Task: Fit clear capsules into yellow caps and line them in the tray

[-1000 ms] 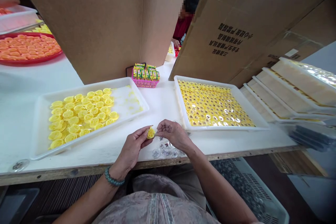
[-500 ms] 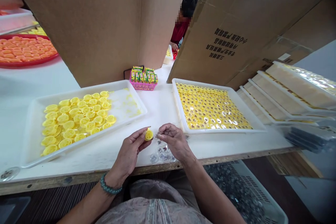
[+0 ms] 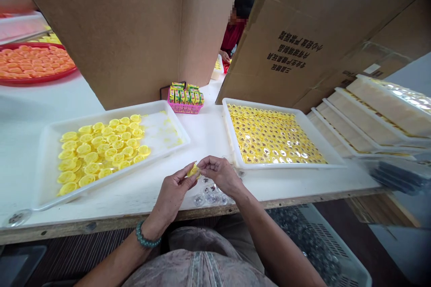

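Site type: small-parts assembly workshop. Indicators: a white worktable (image 3: 208,132) bears one tray (image 3: 183,139) of yellow parts (image 3: 104,148) at left and a second tray (image 3: 336,163) of yellow pieces with clear, shiny tops at right. Stacked trays (image 3: 363,119) stand at far right. Cardboard panels (image 3: 134,31) partition the table. A person (image 3: 234,36) sits or stands beyond, hand at similar trays.

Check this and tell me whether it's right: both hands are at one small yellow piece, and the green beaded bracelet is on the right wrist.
Not quite: the head view shows the green beaded bracelet on the left wrist, not the right. The left hand and right hand are indeed both at one small yellow piece.
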Action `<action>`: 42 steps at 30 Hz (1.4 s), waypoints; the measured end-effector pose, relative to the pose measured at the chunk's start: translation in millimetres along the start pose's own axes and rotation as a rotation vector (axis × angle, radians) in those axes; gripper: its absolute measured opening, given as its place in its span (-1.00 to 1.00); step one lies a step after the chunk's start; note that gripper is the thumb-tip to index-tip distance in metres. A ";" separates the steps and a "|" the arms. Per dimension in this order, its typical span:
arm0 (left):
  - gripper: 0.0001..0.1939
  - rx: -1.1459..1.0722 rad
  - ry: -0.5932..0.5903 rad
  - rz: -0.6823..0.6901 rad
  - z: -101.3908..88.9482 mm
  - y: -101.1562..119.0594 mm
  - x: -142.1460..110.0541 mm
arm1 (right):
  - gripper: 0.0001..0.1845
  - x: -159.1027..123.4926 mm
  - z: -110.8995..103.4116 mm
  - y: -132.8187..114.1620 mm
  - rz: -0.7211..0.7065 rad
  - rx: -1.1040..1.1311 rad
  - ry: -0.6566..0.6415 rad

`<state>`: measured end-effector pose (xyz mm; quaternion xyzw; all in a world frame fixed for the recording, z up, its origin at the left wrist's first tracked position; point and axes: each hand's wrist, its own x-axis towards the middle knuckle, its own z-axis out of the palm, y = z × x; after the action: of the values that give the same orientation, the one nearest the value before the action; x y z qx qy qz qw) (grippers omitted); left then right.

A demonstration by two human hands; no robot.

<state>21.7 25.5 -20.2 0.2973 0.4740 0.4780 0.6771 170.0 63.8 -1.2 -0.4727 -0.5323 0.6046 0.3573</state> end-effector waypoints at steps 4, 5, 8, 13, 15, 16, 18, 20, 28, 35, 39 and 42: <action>-0.58 0.103 -0.021 0.037 0.7 0.3 -1.3 | -0.90 -4.0 7.8 -1.8 0.019 -0.001 0.087; -0.58 0.128 -0.028 0.046 0.8 1.1 -1.9 | -0.91 -5.5 9.3 -3.3 0.017 -0.021 0.116; -0.58 0.191 -0.043 0.079 1.3 4.5 -4.3 | -0.91 -10.1 12.7 -8.7 -0.013 -0.079 0.200; -0.57 0.211 -0.056 0.130 1.5 7.1 -5.7 | -0.87 -16.9 14.3 -13.6 -0.009 0.047 0.223; -0.55 0.216 -0.056 0.120 0.7 5.0 -4.8 | -0.85 -18.7 14.3 -13.6 -0.009 0.087 0.230; -0.54 0.224 -0.054 0.124 0.3 3.6 -4.2 | -0.85 -19.4 14.2 -13.6 -0.010 0.086 0.241; -0.54 0.232 -0.059 0.146 -0.1 1.0 -3.2 | -0.85 -20.2 14.0 -13.3 -0.010 0.066 0.273; -0.56 0.216 -0.068 0.167 0.6 -0.2 -2.8 | -0.86 -20.3 13.5 -12.9 0.000 0.061 0.290; -0.64 -0.003 -0.038 0.094 6.2 -1.3 -1.2 | -0.87 -21.4 13.6 -12.1 0.019 0.037 0.269; -0.70 -0.063 -0.039 0.104 3.0 -2.7 0.7 | -0.93 -21.3 18.7 -6.1 -0.033 -0.013 0.271; -0.71 -0.013 -0.066 0.097 4.5 -0.5 1.0 | -0.93 -20.4 15.9 4.0 -0.042 -0.047 0.271; -0.61 -0.047 -0.107 0.102 8.7 4.3 3.8 | -0.75 -20.5 8.6 3.6 -0.028 -0.001 0.282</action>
<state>28.5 31.1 -14.7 0.3303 0.4101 0.5063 0.6829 168.1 41.3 -0.9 -0.5457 -0.4836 0.5268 0.4369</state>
